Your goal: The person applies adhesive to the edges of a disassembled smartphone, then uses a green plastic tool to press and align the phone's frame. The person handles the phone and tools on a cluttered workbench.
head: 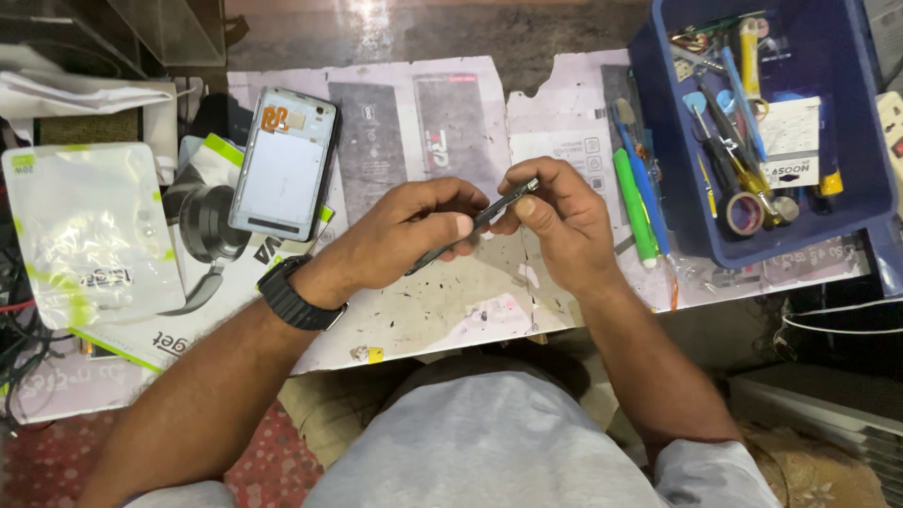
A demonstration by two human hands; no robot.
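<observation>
Both forearms angle in to centre. Left hand (404, 230) knuckles up, fingers curled, thumb pressed forward. Right hand (555, 221) curled opposite, fingertips pinched, nearly touching the left.

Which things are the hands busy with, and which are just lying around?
In use:
left hand
right hand
thin dark tool, held by both

Lying about:
opened phone
green pen
blue tray of tools
tape roll
white plastic bag
</observation>
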